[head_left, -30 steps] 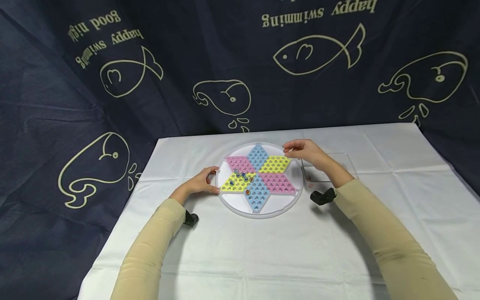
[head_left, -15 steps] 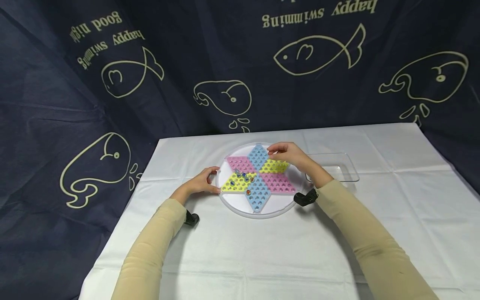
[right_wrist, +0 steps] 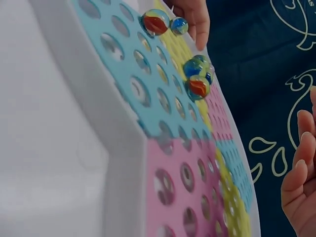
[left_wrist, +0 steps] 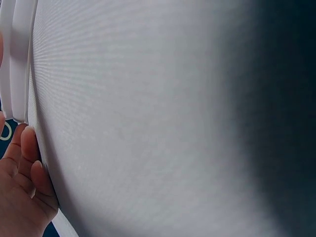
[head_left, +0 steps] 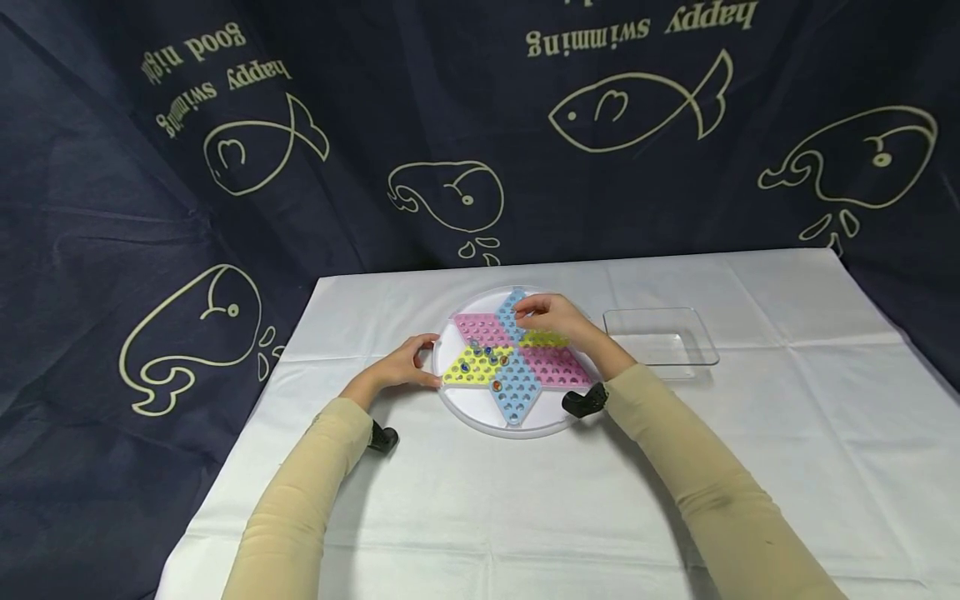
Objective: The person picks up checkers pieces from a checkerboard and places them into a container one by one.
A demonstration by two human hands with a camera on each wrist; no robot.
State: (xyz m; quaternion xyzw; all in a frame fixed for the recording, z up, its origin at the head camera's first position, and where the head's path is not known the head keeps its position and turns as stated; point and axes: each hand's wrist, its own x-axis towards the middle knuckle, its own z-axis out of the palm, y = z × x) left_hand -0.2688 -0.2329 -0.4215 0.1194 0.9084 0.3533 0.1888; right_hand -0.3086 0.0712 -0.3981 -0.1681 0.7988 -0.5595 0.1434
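A round white Chinese checkers board (head_left: 480, 412) with a pink, yellow and blue star stands on the table. Several glass marbles (right_wrist: 198, 87) sit in its holes, mostly on the near-left yellow point. My left hand (head_left: 400, 365) rests at the board's left rim, thumb and fingers spread along it. Over the far blue and yellow points hovers my right hand (head_left: 557, 318), fingers bent together above the holes. Whether a marble is between its fingertips cannot be seen. In the right wrist view only part of that right hand (right_wrist: 302, 177) shows at the edge.
A clear plastic box (head_left: 662, 342) stands right of the board. White cloth (head_left: 480, 492) covers the table. A dark curtain (head_left: 337, 225) printed with fish and whales hangs behind the far edge.
My right hand has moved left from the board's right rim beside the clear box to above the far blue point. The left hand and the visible marbles have stayed put.
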